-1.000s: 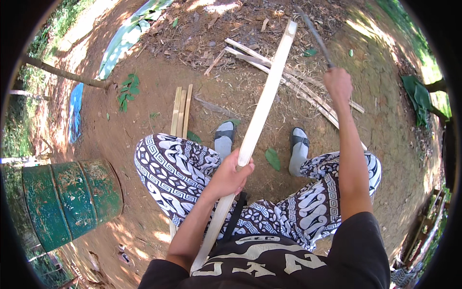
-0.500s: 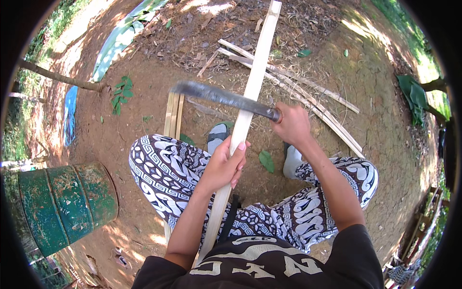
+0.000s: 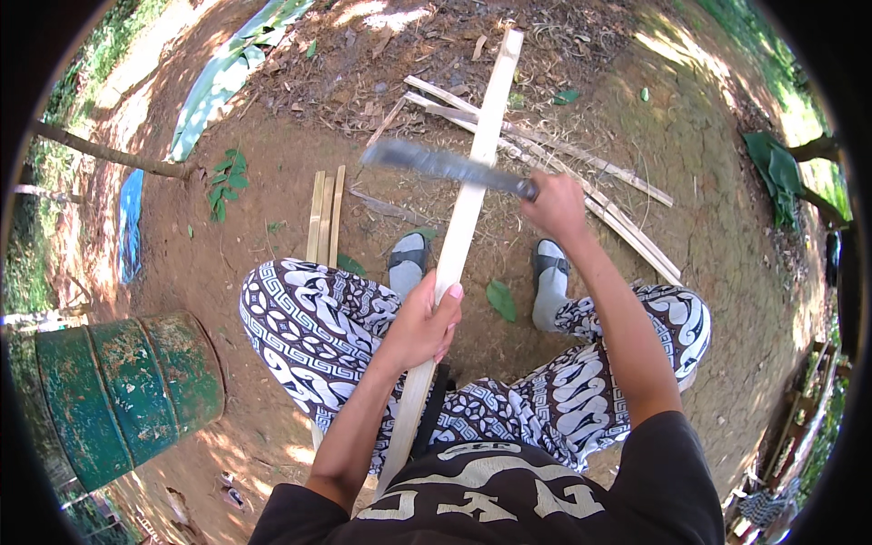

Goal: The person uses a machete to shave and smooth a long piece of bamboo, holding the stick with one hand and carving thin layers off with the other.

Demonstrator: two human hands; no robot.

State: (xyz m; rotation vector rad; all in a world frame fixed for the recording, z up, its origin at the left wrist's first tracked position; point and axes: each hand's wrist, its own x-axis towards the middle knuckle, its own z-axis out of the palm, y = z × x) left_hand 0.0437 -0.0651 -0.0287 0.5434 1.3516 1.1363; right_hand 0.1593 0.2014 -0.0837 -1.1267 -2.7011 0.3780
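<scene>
My left hand [image 3: 421, 325] is wrapped round a long pale strip of wood or split bamboo [image 3: 460, 229]. The strip slants from beside my waist, between my knees, out to the far ground. In my right hand [image 3: 556, 209] is the handle of a machete [image 3: 438, 166], gripped in a closed fist. Its dark, slightly motion-blurred blade points left and crosses over the strip beyond my left hand. Whether the edge touches the strip I cannot tell. The strip's near end is hidden by my arm and shirt.
Several split strips [image 3: 604, 202] lie on the dirt at the far right. More short strips [image 3: 324, 218] are beside my left knee. A rusty green drum [image 3: 132, 391] stands at the left. Wood shavings [image 3: 581, 50] litter the far ground; my sandalled feet [image 3: 550, 286] flank the strip.
The strip's far end has come nearer to me. My right hand and the machete have shifted away from me and slightly right, the blade still across the strip. My left hand keeps its grip.
</scene>
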